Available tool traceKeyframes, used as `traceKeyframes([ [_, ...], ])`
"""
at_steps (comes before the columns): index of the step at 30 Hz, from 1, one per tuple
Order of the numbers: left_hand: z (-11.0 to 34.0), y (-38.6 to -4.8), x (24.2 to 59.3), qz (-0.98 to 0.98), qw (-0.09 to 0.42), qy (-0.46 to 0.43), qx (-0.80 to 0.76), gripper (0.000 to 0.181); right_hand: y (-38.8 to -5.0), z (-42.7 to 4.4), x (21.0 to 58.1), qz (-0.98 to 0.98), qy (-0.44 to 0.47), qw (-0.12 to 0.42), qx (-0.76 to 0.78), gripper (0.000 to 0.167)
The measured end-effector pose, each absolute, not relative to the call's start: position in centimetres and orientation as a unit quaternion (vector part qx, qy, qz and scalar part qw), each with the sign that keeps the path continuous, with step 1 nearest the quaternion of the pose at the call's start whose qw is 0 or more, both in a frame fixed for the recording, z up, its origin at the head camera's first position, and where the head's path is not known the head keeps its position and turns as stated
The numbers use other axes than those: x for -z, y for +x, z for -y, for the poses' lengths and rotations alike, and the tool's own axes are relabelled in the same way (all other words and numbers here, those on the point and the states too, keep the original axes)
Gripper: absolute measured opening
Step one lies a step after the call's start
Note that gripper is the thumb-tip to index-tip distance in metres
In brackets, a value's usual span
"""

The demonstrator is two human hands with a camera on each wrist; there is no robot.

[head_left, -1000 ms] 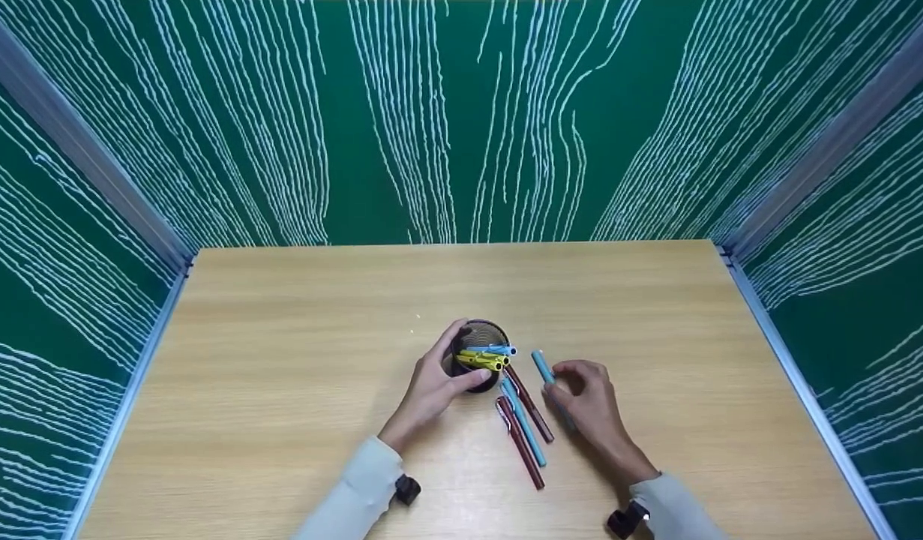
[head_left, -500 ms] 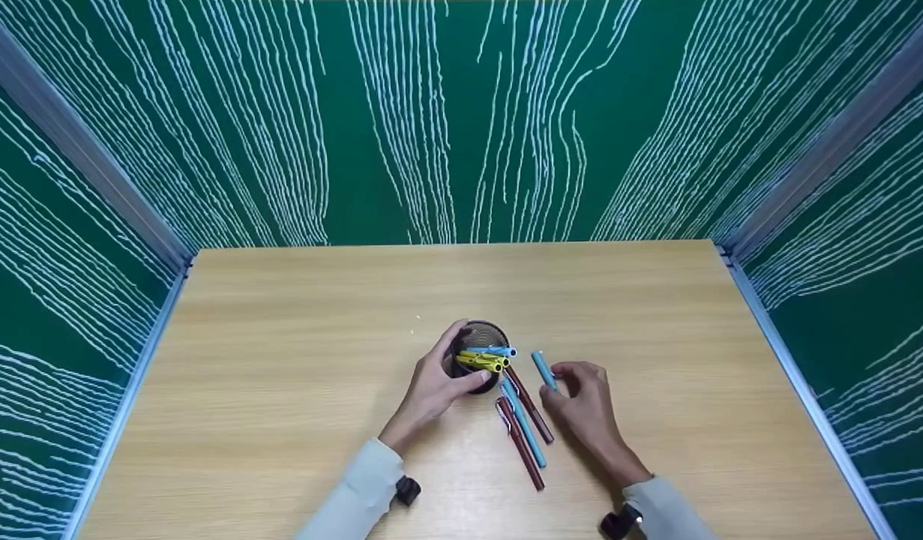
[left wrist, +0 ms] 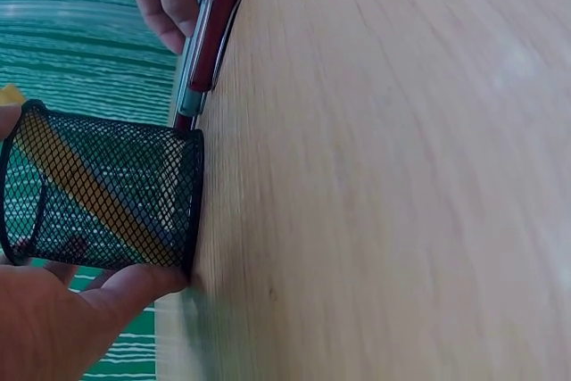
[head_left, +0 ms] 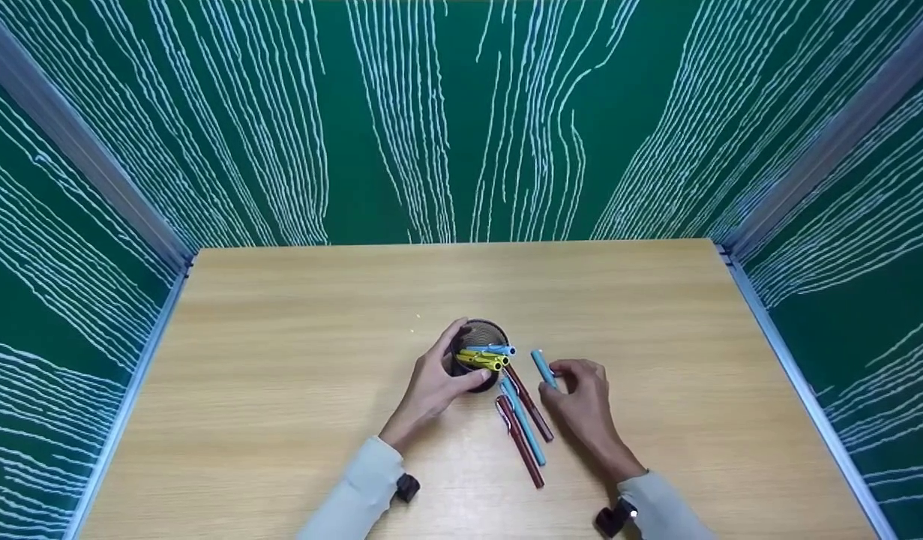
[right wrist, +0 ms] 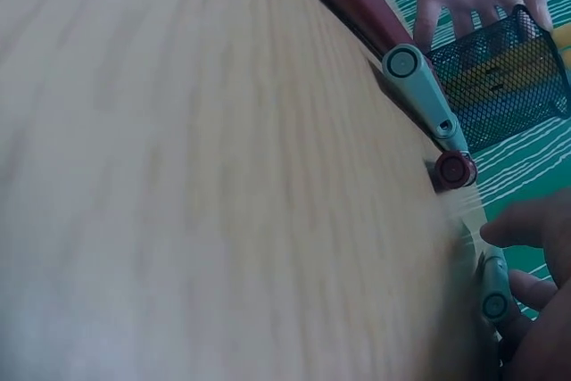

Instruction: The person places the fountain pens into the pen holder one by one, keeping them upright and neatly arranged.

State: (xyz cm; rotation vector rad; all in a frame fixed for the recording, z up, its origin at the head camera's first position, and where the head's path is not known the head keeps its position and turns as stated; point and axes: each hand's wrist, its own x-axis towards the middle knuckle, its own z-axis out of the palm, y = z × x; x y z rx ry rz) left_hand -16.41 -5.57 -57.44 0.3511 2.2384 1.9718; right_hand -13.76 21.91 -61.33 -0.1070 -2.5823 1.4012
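My left hand (head_left: pixel 430 390) holds a black mesh pen holder (left wrist: pixel 107 189) by its side, thumb near the rim and fingers round the far side. The holder stands on the table with yellow pens (head_left: pixel 482 360) and a blue pen (head_left: pixel 498 349) leaning out over its right rim. To its right, my right hand (head_left: pixel 585 397) pinches a light blue pen (head_left: pixel 542 366) between thumb and fingers; the hand hides the pen's near end in the head view. Between the hands lie a dark red pen (head_left: pixel 532 409), another light blue pen (head_left: pixel 525 424) and a second red pen (head_left: pixel 521 446).
A wooden table (head_left: pixel 296 337) bears everything. Green walls (head_left: pixel 386 120) with pale wavy lines stand at its back and sides, joined by grey metal posts (head_left: pixel 828 127). Tiny pale specks (head_left: pixel 415 324) lie left of the holder.
My right hand has shifted slightly left, its thumb moving clear of the near side of the light blue pen's upper part. My left hand, the holder and the other pens look unmoved.
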Motion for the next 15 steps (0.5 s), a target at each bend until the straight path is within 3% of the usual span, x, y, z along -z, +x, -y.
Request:
traceKeyframes([
  [5, 5.71, -16.44, 57.38, -0.737, 0.077, 0.115, -0.662, 0.096, -13.76, -21.83, 61.32, 0.876, -0.041, 0.098, -0.47, 0.03],
  [15, 5.21, -16.35, 56.86, -0.784, 0.084, 0.087, -0.609, 0.114, -14.12, -21.77, 61.47, 0.89, -0.032, 0.111, -0.442, 0.025],
])
